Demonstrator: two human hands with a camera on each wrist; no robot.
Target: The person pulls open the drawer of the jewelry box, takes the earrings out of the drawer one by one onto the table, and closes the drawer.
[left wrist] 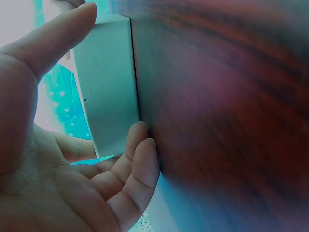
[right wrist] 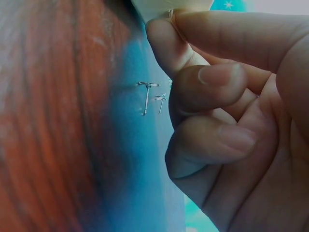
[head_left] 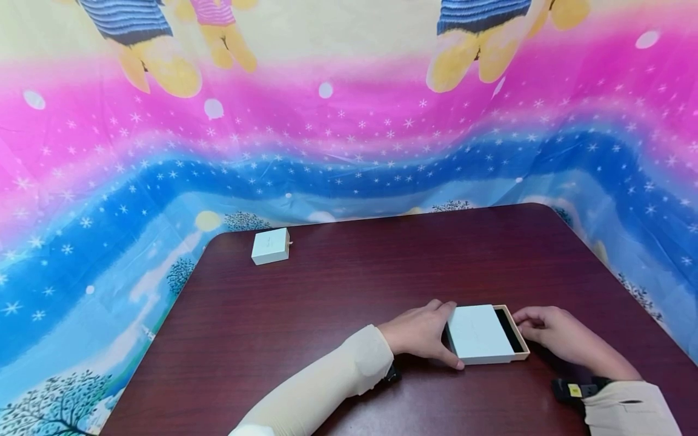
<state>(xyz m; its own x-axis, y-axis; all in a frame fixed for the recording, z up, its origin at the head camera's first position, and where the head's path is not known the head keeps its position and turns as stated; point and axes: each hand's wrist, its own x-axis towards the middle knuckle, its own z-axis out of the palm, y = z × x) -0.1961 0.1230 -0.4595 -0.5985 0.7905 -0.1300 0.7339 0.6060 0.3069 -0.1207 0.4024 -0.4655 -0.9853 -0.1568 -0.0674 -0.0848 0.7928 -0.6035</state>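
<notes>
My left hand (head_left: pixel 422 332) grips the left end of a white box (head_left: pixel 478 333), thumb at its near corner; the box lies flat toward the right edge of the worktop (head_left: pixel 338 284). My right hand (head_left: pixel 556 336) pinches a thin pull loop (right wrist: pixel 171 14) at the partly slid-out drawer (head_left: pixel 518 336). Another white box (head_left: pixel 269 247) sits near the far left corner.

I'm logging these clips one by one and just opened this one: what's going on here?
A person's left hand holds a white box on the table, while the right hand pinches a small pull tab at the end of its drawer. The drawer is partly out, its black inside showing. A smaller white box sits apart near the table's far left corner.
</notes>
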